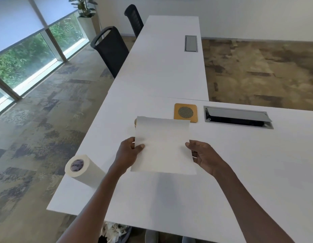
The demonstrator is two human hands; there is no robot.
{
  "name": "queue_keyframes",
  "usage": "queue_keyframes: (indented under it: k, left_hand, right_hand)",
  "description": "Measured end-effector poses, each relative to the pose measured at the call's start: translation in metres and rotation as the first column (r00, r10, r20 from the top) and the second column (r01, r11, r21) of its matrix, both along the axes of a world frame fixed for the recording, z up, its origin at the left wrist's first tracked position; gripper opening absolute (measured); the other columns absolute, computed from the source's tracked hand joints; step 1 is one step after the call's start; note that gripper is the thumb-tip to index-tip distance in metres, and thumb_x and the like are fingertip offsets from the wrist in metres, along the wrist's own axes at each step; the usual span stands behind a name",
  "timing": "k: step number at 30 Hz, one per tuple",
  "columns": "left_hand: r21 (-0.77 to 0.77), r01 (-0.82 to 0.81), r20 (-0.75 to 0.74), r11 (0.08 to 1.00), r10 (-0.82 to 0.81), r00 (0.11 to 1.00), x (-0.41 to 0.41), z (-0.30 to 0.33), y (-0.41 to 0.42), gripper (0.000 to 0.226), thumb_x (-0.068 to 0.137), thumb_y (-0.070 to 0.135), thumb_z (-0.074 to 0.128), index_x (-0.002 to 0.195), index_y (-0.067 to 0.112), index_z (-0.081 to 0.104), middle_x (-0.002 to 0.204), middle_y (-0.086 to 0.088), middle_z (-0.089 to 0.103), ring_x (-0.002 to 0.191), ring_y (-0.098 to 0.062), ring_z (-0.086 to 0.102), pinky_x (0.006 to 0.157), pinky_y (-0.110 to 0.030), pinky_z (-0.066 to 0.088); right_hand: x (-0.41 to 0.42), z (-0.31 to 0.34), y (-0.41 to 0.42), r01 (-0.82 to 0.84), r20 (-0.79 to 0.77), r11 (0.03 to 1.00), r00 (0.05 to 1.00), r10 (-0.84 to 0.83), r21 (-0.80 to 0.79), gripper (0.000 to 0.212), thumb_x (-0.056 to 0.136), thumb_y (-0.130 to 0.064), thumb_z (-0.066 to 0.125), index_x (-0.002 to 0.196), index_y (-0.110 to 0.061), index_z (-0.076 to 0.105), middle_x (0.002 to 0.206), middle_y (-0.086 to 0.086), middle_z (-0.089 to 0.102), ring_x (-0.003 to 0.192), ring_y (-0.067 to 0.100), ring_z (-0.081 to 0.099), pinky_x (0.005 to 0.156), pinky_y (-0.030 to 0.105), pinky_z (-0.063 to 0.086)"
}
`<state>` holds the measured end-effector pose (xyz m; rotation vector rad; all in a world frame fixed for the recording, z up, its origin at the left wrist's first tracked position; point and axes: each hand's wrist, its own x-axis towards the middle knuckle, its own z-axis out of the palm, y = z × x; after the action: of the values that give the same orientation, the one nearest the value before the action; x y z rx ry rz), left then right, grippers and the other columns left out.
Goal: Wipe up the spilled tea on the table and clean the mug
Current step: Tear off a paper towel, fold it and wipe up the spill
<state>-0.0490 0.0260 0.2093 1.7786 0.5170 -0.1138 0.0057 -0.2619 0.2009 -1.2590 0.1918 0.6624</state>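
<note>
A paper roll point(85, 170) lies on its side near the left edge of the white table point(240, 172). To its right the left hand point(128, 153) pinches the left edge of a paper sheet point(162, 146), thumb on top. The sheet is held flat above the table, with a soft shadow under its near edge. At the sheet's far left corner a small brownish bit point(135, 122) peeks out; whether it is the mug or the tea cannot be told. The right hand point(204, 156) grips the sheet's right edge, fingers curled under it. Just beyond the sheet's far right corner sits a square coaster point(185, 112). Further right, a cable hatch point(238, 116) is set in the table, its lid tilted open.
</note>
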Motion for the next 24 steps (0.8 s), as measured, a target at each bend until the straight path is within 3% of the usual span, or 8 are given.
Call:
queue_keyframes:
  k: [4,10,14,16,18,20,22,24]
  left_hand:
    - [-0.019,0.026,-0.012,0.999,-0.026,1.0,0.0,-0.001,-0.006,0.015,0.095,0.02,0.067,0.11,0.021,0.071,0.091,0.007,0.08,0.082,-0.013,0.077,0.075,-0.033,0.06]
    - [-0.066,-0.004,0.011,0.998,0.005,1.0,0.004,0.005,-0.009,0.011,0.094,0.023,0.068,0.104,0.022,0.074,0.087,0.013,0.079,0.075,-0.006,0.076,0.056,-0.014,0.052]
    - [-0.129,-0.006,0.02,0.992,0.008,1.0,0.007,0.009,-0.008,0.013,0.095,0.018,0.066,0.105,0.023,0.074,0.092,0.004,0.08,0.089,-0.02,0.077,0.073,-0.034,0.06]
    - [-0.127,0.025,0.083,0.992,-0.015,0.996,0.007,0.012,-0.006,0.022,0.088,0.011,0.064,0.107,0.018,0.073,0.099,-0.001,0.079,0.095,-0.022,0.074,0.079,-0.038,0.059]
    - [-0.212,0.069,0.156,0.975,-0.036,0.987,0.007,0.015,-0.005,0.03,0.081,0.004,0.062,0.108,0.011,0.073,0.102,-0.005,0.078,0.093,-0.022,0.073,0.072,-0.033,0.06]
    - [-0.342,0.022,0.133,0.94,0.025,0.991,0.008,0.019,-0.007,0.021,0.089,0.003,0.063,0.099,0.013,0.078,0.098,-0.005,0.079,0.091,-0.025,0.072,0.065,-0.029,0.058]
    - [-0.45,-0.075,0.022,0.89,0.095,0.995,0.01,0.025,-0.01,0.03,0.103,0.025,0.054,0.093,0.018,0.081,0.098,-0.003,0.079,0.091,-0.025,0.074,0.063,-0.03,0.059]
    - [-0.551,-0.121,-0.077,0.826,0.094,0.993,0.013,0.028,-0.012,0.052,0.101,0.057,0.044,0.099,0.02,0.081,0.105,-0.003,0.079,0.092,-0.022,0.077,0.064,-0.033,0.061]
  right_hand:
    - [0.013,0.007,0.0,0.038,0.085,0.998,0.996,-0.034,-0.047,0.026,0.083,-0.012,0.074,0.109,-0.006,0.071,0.11,0.011,0.074,0.103,0.028,0.071,0.081,0.032,0.059]
    - [0.014,0.014,0.0,0.02,0.22,0.988,0.975,0.014,-0.151,0.024,0.081,-0.003,0.075,0.103,-0.012,0.075,0.103,0.008,0.076,0.094,0.022,0.074,0.068,0.022,0.057]
    - [0.014,0.022,-0.001,0.033,0.34,0.965,0.939,0.06,-0.261,0.024,0.081,0.001,0.072,0.084,-0.021,0.08,0.085,-0.004,0.078,0.072,0.006,0.071,0.059,0.013,0.05]
    - [0.017,0.025,-0.003,0.022,0.385,0.954,0.917,0.1,-0.3,0.026,0.081,0.004,0.068,0.085,-0.019,0.081,0.088,-0.004,0.078,0.082,0.006,0.072,0.071,0.019,0.055]
    - [0.019,0.027,-0.005,0.04,0.401,0.948,0.911,0.096,-0.317,0.024,0.082,0.002,0.067,0.089,-0.017,0.081,0.096,-0.001,0.078,0.097,0.012,0.072,0.084,0.027,0.056]
    - [0.02,0.029,-0.006,0.069,0.41,0.939,0.908,0.081,-0.338,0.025,0.083,0.002,0.067,0.087,-0.018,0.081,0.096,-0.003,0.078,0.097,0.012,0.071,0.085,0.029,0.056]
    - [0.022,0.029,-0.006,0.09,0.423,0.931,0.903,0.073,-0.353,0.027,0.083,0.003,0.065,0.085,-0.02,0.081,0.094,-0.006,0.078,0.093,0.009,0.071,0.081,0.027,0.057]
    - [0.023,0.028,-0.006,0.105,0.436,0.929,0.898,0.065,-0.355,0.03,0.084,0.004,0.063,0.085,-0.02,0.081,0.094,-0.007,0.078,0.091,0.007,0.071,0.078,0.025,0.057]
